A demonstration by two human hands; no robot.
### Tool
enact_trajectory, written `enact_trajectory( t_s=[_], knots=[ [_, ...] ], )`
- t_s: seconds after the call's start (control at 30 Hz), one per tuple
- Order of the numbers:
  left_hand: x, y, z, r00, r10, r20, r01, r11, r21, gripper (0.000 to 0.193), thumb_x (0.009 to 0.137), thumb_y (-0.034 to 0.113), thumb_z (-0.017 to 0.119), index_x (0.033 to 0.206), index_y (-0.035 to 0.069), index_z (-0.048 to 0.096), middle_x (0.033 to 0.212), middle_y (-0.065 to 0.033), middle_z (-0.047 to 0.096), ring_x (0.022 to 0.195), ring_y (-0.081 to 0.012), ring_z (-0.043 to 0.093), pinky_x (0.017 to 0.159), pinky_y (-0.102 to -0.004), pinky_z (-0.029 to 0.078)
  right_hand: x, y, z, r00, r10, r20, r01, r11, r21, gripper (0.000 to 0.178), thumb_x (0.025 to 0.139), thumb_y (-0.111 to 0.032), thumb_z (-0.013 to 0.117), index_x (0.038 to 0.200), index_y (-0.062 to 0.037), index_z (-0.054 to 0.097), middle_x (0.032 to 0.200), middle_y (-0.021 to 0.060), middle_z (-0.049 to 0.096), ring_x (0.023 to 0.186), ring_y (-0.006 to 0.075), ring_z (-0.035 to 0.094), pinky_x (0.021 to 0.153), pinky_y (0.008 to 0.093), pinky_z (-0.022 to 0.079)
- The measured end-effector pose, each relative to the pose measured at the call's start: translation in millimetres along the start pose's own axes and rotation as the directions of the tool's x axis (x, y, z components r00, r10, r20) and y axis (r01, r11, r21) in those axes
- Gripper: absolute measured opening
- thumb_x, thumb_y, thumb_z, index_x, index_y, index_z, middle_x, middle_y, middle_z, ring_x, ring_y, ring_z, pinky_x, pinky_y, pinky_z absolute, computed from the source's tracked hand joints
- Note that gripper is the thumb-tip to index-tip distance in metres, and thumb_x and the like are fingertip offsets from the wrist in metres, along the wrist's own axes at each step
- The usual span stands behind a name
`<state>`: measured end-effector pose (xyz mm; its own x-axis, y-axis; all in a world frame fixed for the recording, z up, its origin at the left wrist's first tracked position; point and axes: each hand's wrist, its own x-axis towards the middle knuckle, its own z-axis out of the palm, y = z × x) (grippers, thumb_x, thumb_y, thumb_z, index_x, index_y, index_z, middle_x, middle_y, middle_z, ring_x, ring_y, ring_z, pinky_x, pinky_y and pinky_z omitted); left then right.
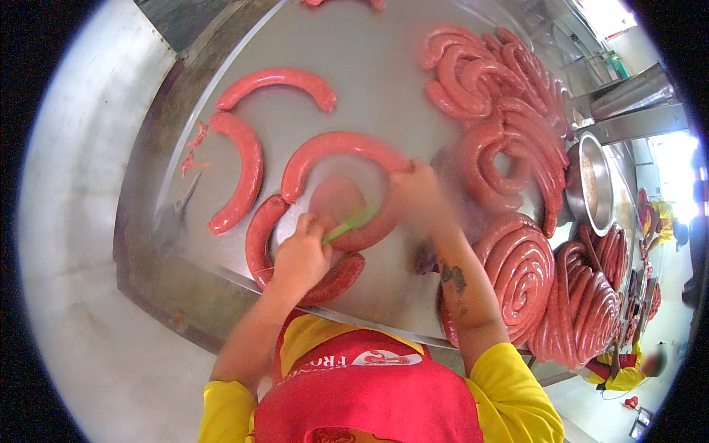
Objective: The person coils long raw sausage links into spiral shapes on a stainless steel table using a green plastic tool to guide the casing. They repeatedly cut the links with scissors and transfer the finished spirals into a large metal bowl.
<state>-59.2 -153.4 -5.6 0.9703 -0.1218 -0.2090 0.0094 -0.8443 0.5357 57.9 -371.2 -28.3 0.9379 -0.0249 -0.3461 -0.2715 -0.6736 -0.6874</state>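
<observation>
Near the front edge of the steel table [384, 66], the left hand [299, 258] grips a green tool [351, 223] over a curved red sausage [347, 221]. The right hand [417, 198], blurred, pinches that sausage's far end, with coiled sausages [521, 269] just right of it.

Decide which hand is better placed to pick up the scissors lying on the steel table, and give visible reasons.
Probably the left hand: the scissors lie to its left, though it holds a green strip. The right hand grips a sausage farther away.

Head cam, fisheye, looks straight down, close over steel table [384, 66] w/ sausages [509, 118].
</observation>
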Motion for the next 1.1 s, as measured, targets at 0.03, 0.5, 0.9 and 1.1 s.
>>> enact_trajectory(
  t_s=[0.03, 0.5, 0.9, 1.1],
  knots=[
    [-4.6, 4.6, 2.6, 1.000, 0.012, 0.021, -0.012, 1.000, -0.015, 0.040, 0.076, 0.015, 0.059, 0.116, 0.007, 0.052, 0.117, -0.0155, 0.050, 0.088, -0.0384, 0.060, 0.075, -0.0462, 0.051, 5.7, 10.3, 3.4, 0.998, -0.057, 0.025, 0.049, 0.970, 0.240, 0.041, 0.071, -0.035, 0.070, 0.093, -0.0003, 0.067, 0.085, 0.0141, 0.067, 0.080, 0.0267, 0.064, 0.071, 0.0372, 0.051],
    [-22.2, -12.9, -22.7, 0.996, -0.042, -0.077, 0.025, 0.979, -0.201, 0.030, 0.085, 0.022, 0.057, 0.108, 0.004, 0.060, 0.099, -0.0181, 0.060, 0.091, -0.0356, 0.059, 0.078, -0.0417, 0.047, 11.5, -1.3, -25.5, 0.776, -0.102, 0.622, -0.442, 0.615, 0.653, 0.027, 0.083, -0.027, 0.065, 0.091, -0.0022, 0.062, 0.082, 0.0073, 0.064, 0.074, 0.0190, 0.061, 0.068, 0.0334, 0.050],
    [-41.6, -62.5, -37.1, 0.956, -0.190, -0.223, 0.075, 0.895, -0.440, 0.029, 0.087, 0.024, 0.057, 0.104, 0.001, 0.060, 0.096, -0.0199, 0.061, 0.083, -0.0354, 0.061, 0.072, -0.0390, 0.047, -22.1, -172.7, -107.4, 0.762, -0.559, 0.327, 0.643, 0.714, -0.276, 0.021, 0.079, -0.012, 0.062, 0.094, 0.0028, 0.064, 0.085, 0.0082, 0.064, 0.074, 0.0155, 0.060, 0.069, 0.0268, 0.046],
    [-48.4, -71.1, -41.5, 0.965, -0.243, -0.099, 0.152, 0.825, -0.545, 0.029, 0.087, 0.024, 0.057, 0.106, 0.002, 0.061, 0.095, -0.0199, 0.061, 0.084, -0.0335, 0.060, 0.073, -0.0378, 0.047, -40.0, -210.3, -123.4, 0.887, -0.359, 0.292, 0.146, 0.816, 0.560, 0.016, 0.080, -0.008, 0.060, 0.091, 0.0032, 0.059, 0.078, 0.0066, 0.061, 0.073, 0.0140, 0.058, 0.065, 0.0270, 0.046]
  ],
)
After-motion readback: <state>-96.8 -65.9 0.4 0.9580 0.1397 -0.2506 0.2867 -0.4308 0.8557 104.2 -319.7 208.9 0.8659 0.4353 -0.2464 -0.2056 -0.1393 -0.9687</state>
